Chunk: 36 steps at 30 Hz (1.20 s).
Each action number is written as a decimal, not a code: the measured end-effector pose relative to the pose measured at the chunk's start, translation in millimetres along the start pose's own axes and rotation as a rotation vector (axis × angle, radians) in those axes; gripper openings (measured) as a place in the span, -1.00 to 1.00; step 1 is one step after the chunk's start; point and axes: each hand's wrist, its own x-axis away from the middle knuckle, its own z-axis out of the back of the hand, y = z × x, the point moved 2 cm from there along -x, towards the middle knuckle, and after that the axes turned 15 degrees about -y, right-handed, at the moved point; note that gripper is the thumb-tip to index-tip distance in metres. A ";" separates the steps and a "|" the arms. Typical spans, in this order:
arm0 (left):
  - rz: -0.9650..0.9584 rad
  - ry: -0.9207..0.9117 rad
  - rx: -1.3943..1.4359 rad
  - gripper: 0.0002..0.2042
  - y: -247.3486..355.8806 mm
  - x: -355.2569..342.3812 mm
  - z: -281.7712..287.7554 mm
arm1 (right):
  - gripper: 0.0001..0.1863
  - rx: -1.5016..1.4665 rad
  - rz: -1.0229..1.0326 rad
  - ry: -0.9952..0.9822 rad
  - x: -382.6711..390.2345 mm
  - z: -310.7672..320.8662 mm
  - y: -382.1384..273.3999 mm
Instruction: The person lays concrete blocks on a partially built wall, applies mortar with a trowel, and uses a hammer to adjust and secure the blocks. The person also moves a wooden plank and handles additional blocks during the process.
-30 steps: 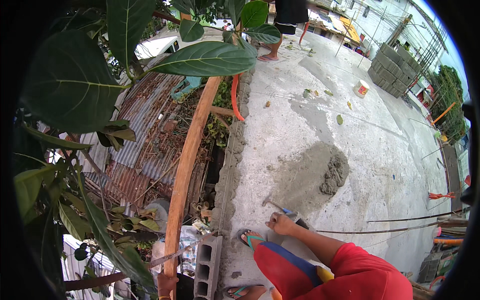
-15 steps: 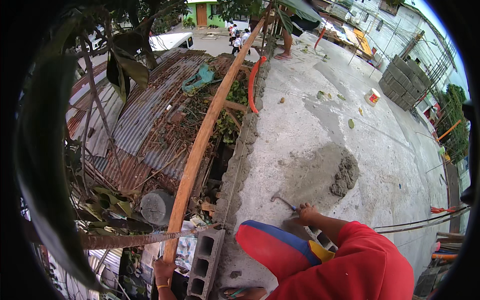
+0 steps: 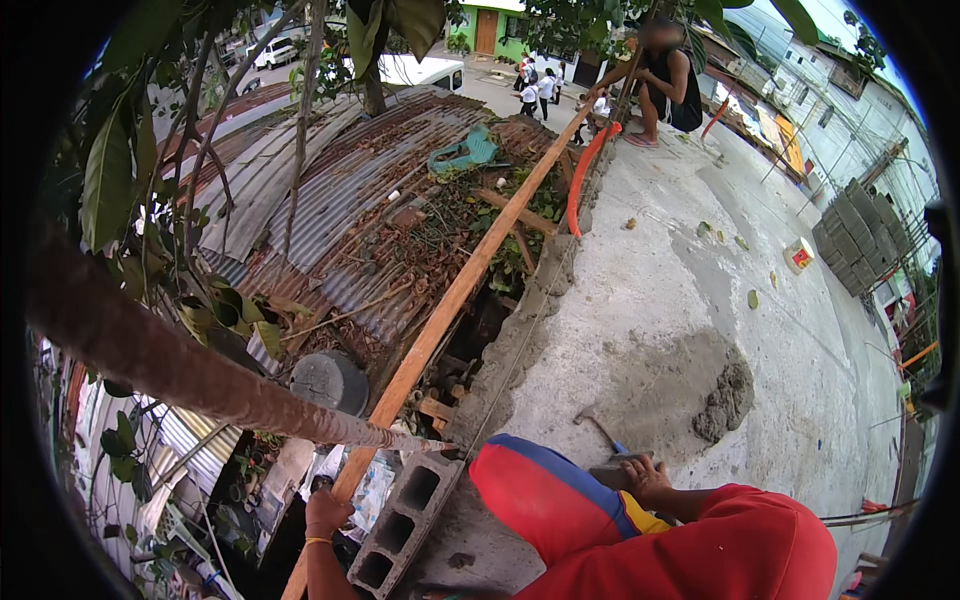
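My left hand (image 3: 326,512) grips the long wooden plank (image 3: 455,310) low on the left, beside a hollow concrete block (image 3: 410,515) on the slab's edge. My right hand (image 3: 648,480), above my bent red-and-blue clad leg (image 3: 530,485), has curled fingers at the end of a blue-handled hammer (image 3: 600,425); what exactly they hold is unclear. A thin string runs along the rough mortar edge (image 3: 530,330). A mound of wet mortar (image 3: 722,405) lies on the slab.
A rough branch (image 3: 230,370) crosses the plank. Left below lie a corrugated roof (image 3: 330,210) and grey bucket (image 3: 328,385). A person (image 3: 672,90) squats at the plank's far end, near orange tubing (image 3: 585,180). A pail (image 3: 798,255) and stacked blocks (image 3: 860,235) stand right.
My view has tilted up and left, showing the squatting person and street. The plank's far end appears swung rightward. My right hand has moved toward the hammer's handle end.
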 end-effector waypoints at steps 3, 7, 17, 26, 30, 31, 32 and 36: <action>-0.004 -0.190 -0.085 -0.52 2.8 -22.4 -15.7 | -0.24 -0.027 0.017 0.008 -2.5 -1.1 -1.1; 0.020 -0.180 0.077 -0.52 6.9 -44.2 -37.9 | -0.25 -0.041 -0.001 -0.029 -7.2 -2.0 -5.5; -0.002 -0.300 -0.008 -0.41 19.8 -74.7 -80.8 | -0.24 -0.018 0.027 -0.019 -15.8 -9.1 8.2; -0.010 -0.474 0.155 -0.38 12.0 -73.0 -98.9 | -0.28 0.131 0.028 -0.093 -51.0 -38.2 44.1; 0.103 -0.466 0.244 -0.34 9.8 -72.9 -89.6 | -0.29 0.244 -0.019 -0.180 -69.0 -52.0 70.8; 0.074 -0.431 0.231 -0.33 10.1 -73.1 -88.7 | -0.29 0.278 -0.022 -0.197 -70.8 -54.2 77.7; 0.061 -0.394 0.252 -0.35 9.9 -73.1 -87.5 | -0.29 0.312 -0.024 -0.213 -72.4 -54.6 83.2; 0.024 -0.411 0.278 -0.47 7.6 -75.4 -94.9 | -0.29 0.440 -0.024 -0.263 -67.5 -48.9 94.2</action>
